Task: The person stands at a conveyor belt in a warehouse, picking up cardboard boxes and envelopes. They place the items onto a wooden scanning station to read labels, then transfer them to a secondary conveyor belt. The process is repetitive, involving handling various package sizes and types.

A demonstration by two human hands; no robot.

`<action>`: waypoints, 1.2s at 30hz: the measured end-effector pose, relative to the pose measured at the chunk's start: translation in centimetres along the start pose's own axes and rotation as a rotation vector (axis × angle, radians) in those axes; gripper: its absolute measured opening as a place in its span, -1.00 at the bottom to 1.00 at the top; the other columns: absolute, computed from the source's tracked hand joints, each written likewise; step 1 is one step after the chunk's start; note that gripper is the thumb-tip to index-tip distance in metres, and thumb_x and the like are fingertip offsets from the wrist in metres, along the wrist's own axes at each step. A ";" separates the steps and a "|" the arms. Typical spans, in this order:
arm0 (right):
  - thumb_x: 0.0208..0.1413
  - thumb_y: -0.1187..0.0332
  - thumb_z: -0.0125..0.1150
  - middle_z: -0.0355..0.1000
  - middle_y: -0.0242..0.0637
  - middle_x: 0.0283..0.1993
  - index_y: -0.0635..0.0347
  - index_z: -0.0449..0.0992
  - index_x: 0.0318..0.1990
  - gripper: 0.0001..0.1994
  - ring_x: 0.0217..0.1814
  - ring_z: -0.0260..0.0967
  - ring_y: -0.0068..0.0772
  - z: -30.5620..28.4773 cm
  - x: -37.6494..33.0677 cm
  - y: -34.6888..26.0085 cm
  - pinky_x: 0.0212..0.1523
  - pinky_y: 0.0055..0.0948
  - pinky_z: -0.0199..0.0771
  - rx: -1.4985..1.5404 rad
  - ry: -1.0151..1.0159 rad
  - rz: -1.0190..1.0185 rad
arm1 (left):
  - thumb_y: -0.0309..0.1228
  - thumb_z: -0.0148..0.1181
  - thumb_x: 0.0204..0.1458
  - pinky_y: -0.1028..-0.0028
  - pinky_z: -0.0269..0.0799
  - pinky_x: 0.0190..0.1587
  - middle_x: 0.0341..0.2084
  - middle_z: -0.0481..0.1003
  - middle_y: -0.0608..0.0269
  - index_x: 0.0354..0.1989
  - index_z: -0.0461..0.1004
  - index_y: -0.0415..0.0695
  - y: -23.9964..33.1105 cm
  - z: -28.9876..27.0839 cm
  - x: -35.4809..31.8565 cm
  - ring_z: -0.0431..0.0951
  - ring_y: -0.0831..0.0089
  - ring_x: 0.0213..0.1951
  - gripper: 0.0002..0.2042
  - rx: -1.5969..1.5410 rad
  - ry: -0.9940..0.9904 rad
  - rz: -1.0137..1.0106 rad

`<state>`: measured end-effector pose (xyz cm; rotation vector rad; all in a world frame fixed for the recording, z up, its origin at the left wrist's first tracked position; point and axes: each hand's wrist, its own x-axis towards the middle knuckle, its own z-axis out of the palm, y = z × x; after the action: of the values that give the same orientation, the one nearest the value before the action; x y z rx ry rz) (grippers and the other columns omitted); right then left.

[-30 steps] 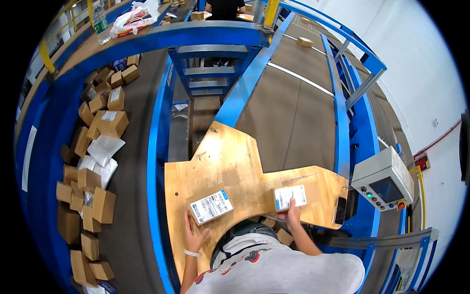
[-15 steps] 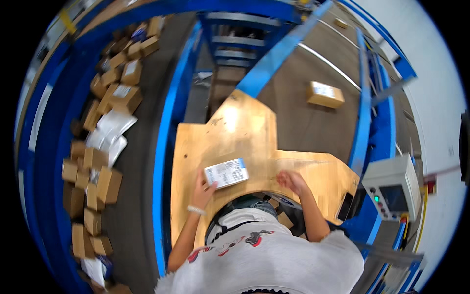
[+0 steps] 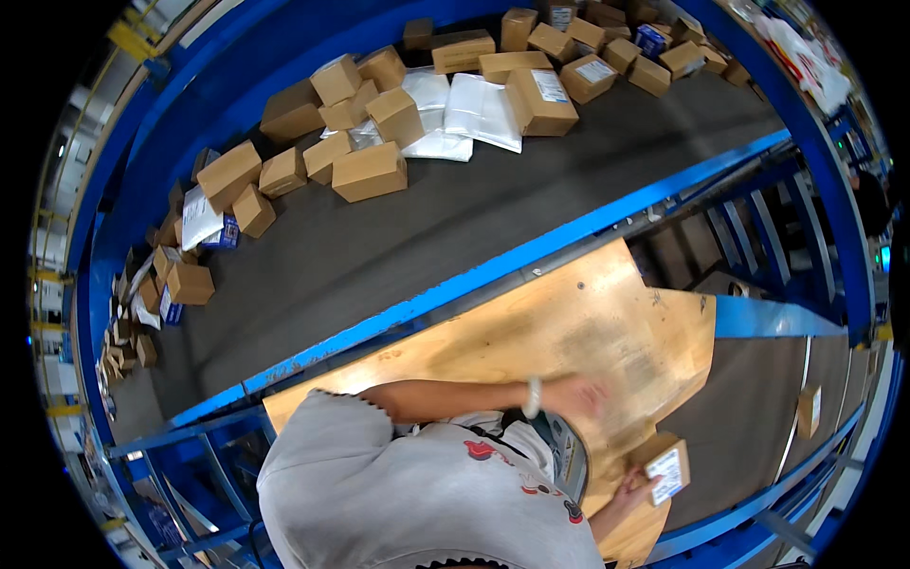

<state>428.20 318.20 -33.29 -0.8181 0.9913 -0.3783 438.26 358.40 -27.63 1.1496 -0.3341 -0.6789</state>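
Observation:
At the lower right, my right hand (image 3: 633, 491) grips a small brown cardboard box (image 3: 652, 451) by its near side. A white printed label (image 3: 667, 476) covers the box face turned to the right, and the box is held by the wooden worktop's right edge. My left hand (image 3: 573, 394), with a pale band at the wrist, is over the wooden worktop (image 3: 512, 327). Motion blurs it, but its fingers look stretched out and nothing shows in them.
Beyond a blue rail (image 3: 427, 292), a dark conveyor belt (image 3: 455, 213) carries several cardboard boxes (image 3: 370, 173) and white plastic mailers (image 3: 482, 109) along its far side. On a second belt (image 3: 749, 408) at the right lies one labelled box (image 3: 809, 411).
My view has swung left toward the loaded belt. A labelled box, earlier in my left hand over the worktop, is now in my right hand at the right edge. My left hand is free.

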 end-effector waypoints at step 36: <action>-0.44 -0.48 0.53 -0.61 0.13 0.69 -0.49 -0.39 0.62 0.48 0.71 -0.70 0.31 94.3 -1.1 37.5 0.46 0.63 -0.43 -1.977 -1.657 -0.480 | -0.60 0.30 -0.05 0.23 0.50 0.18 0.01 0.59 -0.01 0.23 0.37 -0.40 8.0 -55.5 7.4 0.61 0.16 0.05 -0.42 -0.368 1.367 0.115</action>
<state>505.35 384.10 -33.60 -2.4273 -0.8509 1.0846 478.13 395.66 -42.67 0.9909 0.8458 0.2375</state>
